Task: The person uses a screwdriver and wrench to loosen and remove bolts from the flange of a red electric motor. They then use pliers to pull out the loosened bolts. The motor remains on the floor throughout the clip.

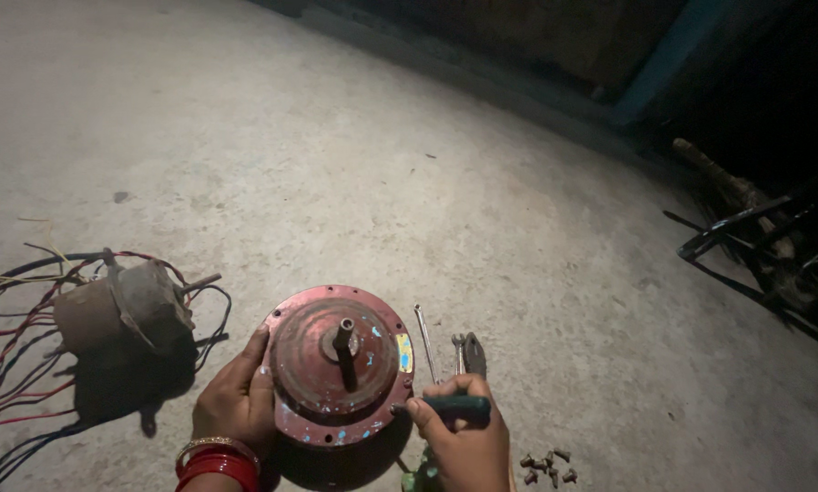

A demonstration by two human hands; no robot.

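Left hand (236, 396) cups the red motor housing (339, 364); right hand (464, 433) grips a screwdriver (450, 407).

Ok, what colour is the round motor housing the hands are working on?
The round motor housing is worn red with small blue flecks, seen in the head view.

On my left I see a dusty motor (122, 310) on its side with red and black wires (13, 364) trailing off. Small bolts (546, 465) lie clustered at the bottom. Far right, possibly sticks and metal scrap (755, 228), too dark to tell.
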